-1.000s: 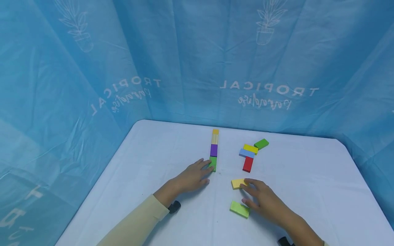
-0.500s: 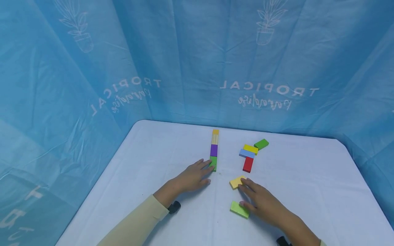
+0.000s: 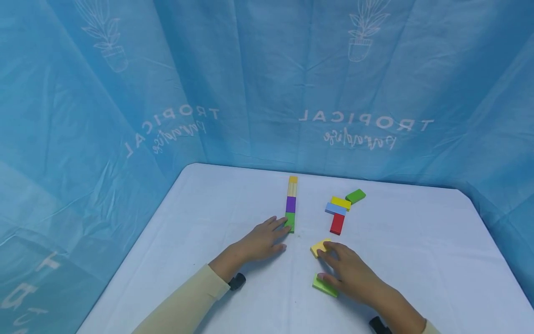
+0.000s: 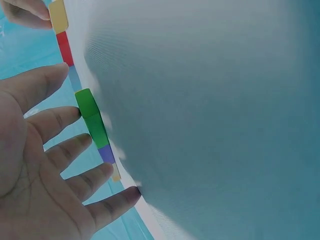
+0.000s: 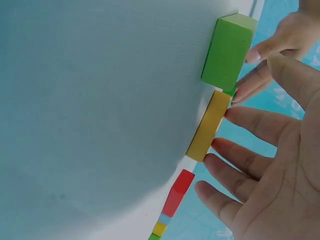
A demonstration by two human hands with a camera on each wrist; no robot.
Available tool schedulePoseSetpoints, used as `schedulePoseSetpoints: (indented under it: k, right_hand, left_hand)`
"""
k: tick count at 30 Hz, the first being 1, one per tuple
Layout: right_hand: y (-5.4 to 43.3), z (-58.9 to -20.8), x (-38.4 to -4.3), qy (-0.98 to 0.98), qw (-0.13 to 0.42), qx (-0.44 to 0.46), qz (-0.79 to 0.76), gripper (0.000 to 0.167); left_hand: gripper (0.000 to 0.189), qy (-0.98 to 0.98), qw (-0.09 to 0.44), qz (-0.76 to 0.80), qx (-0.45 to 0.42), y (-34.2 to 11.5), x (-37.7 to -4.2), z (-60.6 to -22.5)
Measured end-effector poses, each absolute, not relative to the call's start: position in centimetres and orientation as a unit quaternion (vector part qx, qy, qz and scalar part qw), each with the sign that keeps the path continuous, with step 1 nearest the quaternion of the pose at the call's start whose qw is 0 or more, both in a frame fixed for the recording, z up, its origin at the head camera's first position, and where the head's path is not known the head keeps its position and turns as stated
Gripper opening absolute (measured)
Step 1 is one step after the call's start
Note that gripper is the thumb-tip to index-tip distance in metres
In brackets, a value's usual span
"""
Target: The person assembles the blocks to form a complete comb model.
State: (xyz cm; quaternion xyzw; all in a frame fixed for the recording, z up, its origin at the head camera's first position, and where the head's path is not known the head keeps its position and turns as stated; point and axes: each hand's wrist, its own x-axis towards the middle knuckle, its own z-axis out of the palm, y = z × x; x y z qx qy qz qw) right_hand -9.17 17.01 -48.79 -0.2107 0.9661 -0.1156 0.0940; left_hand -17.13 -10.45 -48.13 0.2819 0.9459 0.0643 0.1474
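Note:
My left hand (image 3: 263, 241) lies at the near end of a row of flat blocks, fingers spread. Its fingertips touch the green block (image 3: 291, 224). Beyond that, the row continues with a purple block (image 3: 290, 204), a cream grooved one (image 3: 292, 189) and an orange one (image 3: 293, 179). My right hand (image 3: 352, 273) reaches in from the right, with extended fingertips at a pale yellow block (image 5: 209, 127) lying askew. Its thumb hovers over a light green block (image 3: 325, 288) nearer to me, overlapping it in the head view. Fingers partly cover both blocks there.
Right of the row lie a red block (image 3: 337, 224), a blue block (image 3: 335, 208), a bright yellow block (image 3: 341, 202) and a darker green block (image 3: 355, 196), close together. The white table (image 3: 225, 199) ends at a blue printed curtain (image 3: 267, 83).
The right hand has shifted left, and the pale yellow block has slid slightly left and turned at an angle. The thumb now overlaps the light green block. The left hand has barely moved.

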Motion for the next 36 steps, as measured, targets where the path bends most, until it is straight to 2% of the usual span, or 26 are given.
schedulePoseSetpoints:
  k: [17,30,36]
  right_hand:
    - [15.9,-48.2,-10.0,0.95,0.135,-0.23,-0.162,0.065]
    - [14.9,-48.5,-11.2,0.933,0.163,-0.277,-0.165,0.064]
    - [14.4,-48.2,-11.5,0.933,0.158,-0.284,-0.154,0.06]
  left_hand:
    - [0.061,0.951,0.15,0.062,0.265,-10.3,-17.0,-47.9]
    - [0.062,0.949,0.153,0.072,0.266,-10.4,-17.0,-47.9]
    - [0.063,0.949,0.152,0.084,0.264,-10.4,-17.0,-47.9]
